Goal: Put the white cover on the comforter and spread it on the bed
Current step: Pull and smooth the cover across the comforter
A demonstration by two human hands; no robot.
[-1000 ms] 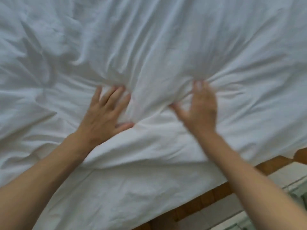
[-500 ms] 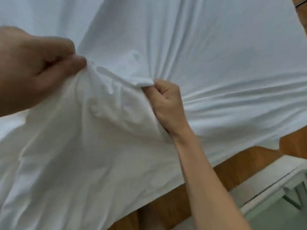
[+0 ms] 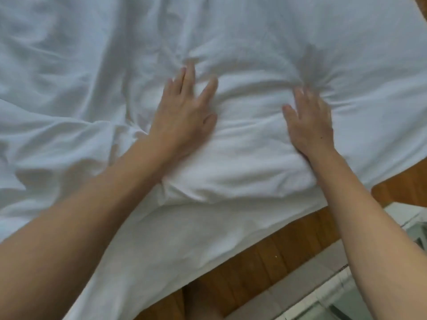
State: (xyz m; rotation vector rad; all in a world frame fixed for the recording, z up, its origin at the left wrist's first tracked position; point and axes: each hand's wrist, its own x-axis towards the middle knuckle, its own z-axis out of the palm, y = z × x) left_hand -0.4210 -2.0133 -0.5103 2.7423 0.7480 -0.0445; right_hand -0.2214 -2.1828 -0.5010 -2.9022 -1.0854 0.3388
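half a second ago both hands pinched bunches of the white cover (image 3: 242, 139) and held it lifted off the bed; now the fabric is back down and both hands lie flat on it, much as they did a second ago. the left hand (image 3: 184, 114) presses palm-down with straight, spread fingers, the thumb pointing toward the right hand (image 3: 310, 125). the right hand also rests palm-down with fingers extended, slightly blurred, its fingertips at a knot of creases that radiates away from it. neither hand holds anything.

the white cover fills nearly the whole view, wrinkled, with a puffy ridge between the two hands and a thick fold just nearer than the left hand's wrist. whether the comforter sits fully inside cannot be told; the padding under the hands looks thick.

the near edge of the white cover runs diagonally, hanging over the side of the bed from below the left forearm up to the right past the right forearm. beyond that edge lies the wooden floor (image 3: 265, 262), a bare strip of planks. beside the floor strip, farthest from the white cover, sits a pale threshold or mat (image 3: 307, 273). far from the hands, the white cover spreads on in loose folds.
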